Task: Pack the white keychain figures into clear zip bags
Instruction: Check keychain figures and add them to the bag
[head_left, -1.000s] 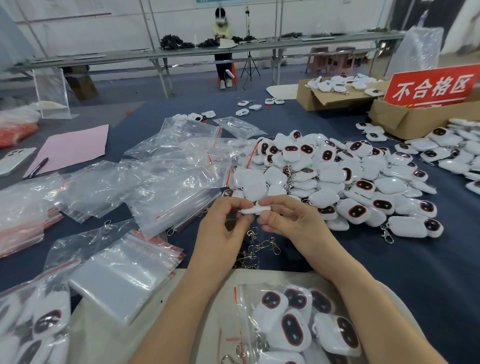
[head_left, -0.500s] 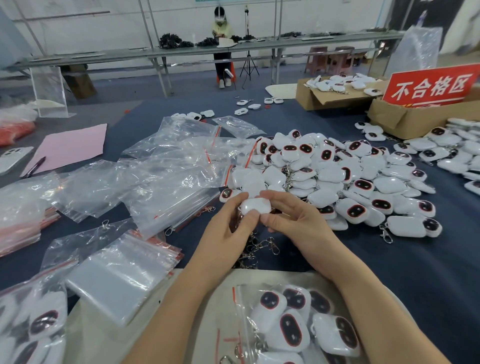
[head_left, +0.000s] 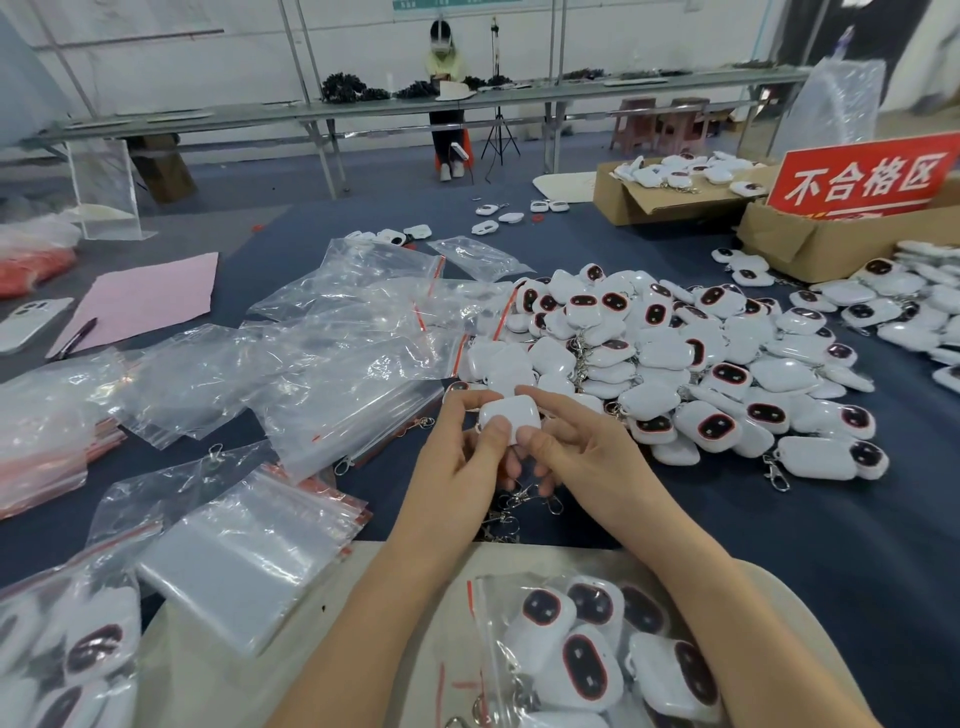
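Both hands hold one white keychain figure (head_left: 511, 413) between them, a little above the blue tabletop (head_left: 779, 545). It is about the middle of the tabletop's near half, just beside the near side of the big pile of figures (head_left: 691, 364). The left hand (head_left: 457, 462) has its fingers curled under the figure and its thumb pressed on the top. The right hand (head_left: 582, 452) grips it in the same way from the other side. The plain white back of the figure faces the camera. Some metal clasps (head_left: 519, 501) lie on the tabletop under the hands. To the left of the pile there is a loose heap of clear zip bags (head_left: 337, 353), and nearer to the left edge lies a flat stack of empty bags (head_left: 244, 561). At the near edge a filled bag (head_left: 597, 654) with several figures lies between the forearms. A cardboard box (head_left: 831, 244) with a red sign (head_left: 865, 176) stands at the far right corner. A pink sheet (head_left: 150, 296), a pen (head_left: 78, 338) and a phone (head_left: 26, 325) lie by the far left edge.
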